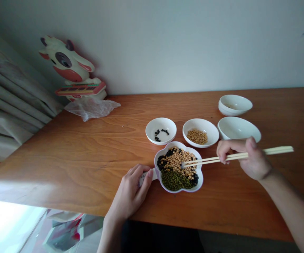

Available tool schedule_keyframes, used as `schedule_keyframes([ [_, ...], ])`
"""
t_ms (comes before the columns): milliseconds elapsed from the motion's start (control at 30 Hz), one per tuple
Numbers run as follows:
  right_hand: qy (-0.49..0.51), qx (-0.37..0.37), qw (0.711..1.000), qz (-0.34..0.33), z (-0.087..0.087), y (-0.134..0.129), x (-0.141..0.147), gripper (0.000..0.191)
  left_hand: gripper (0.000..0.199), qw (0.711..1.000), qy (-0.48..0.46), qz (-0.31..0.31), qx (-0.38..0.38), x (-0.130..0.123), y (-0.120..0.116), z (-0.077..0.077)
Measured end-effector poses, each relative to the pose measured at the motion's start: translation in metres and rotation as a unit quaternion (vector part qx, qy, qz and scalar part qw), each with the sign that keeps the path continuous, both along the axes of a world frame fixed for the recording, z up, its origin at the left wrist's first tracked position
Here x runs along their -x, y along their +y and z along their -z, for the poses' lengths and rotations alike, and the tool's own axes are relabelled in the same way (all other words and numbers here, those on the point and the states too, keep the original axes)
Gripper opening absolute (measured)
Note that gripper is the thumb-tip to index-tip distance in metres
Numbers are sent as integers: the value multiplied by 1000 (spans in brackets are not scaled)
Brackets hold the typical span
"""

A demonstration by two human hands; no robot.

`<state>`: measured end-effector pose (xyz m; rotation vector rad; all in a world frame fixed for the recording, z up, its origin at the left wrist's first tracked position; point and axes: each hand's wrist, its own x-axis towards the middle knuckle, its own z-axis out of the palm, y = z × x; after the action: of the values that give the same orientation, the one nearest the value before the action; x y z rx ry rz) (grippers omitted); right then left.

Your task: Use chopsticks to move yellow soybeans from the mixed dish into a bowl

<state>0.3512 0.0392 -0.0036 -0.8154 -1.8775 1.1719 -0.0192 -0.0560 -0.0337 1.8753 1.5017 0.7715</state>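
My left hand point(134, 189) is closed round the short handle of a white, flower-shaped dish point(155, 165) with a lilac edge. Inside lie yellow soybeans point(179, 154), green mung beans point(174, 180) and black beans point(162, 162). A pair of pale chopsticks point(212, 160) is held in my right hand point(244, 156), to the right of the dish. Their tips rest among the soybeans near the dish's middle; whether they pinch a bean I cannot tell. Behind the dish stand a white bowl point(149, 136) with several black beans and another white bowl point(212, 141) holding soybeans.
Two more white bowls stand at the right: one nearer bowl point(240, 128) and one farther bowl point(234, 111) with a few pale bits. A cow-shaped toy keyboard point(75, 73) and a clear plastic bag point(94, 109) sit at the back left of the wooden table point(88, 151).
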Motion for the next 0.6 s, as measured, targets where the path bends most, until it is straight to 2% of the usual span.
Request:
schedule_keyframes([
  [167,7,-9,1000,2,3,-1,3,82,25,1000,4,-3,-7,-1,1,-1],
  [367,47,-22,998,24,-6,-2,5,87,24,1000,0,-1,-3,0,0,-1],
  [600,27,-10,999,17,-3,-3,5,86,24,1000,-4,1,6,-1,1,0],
])
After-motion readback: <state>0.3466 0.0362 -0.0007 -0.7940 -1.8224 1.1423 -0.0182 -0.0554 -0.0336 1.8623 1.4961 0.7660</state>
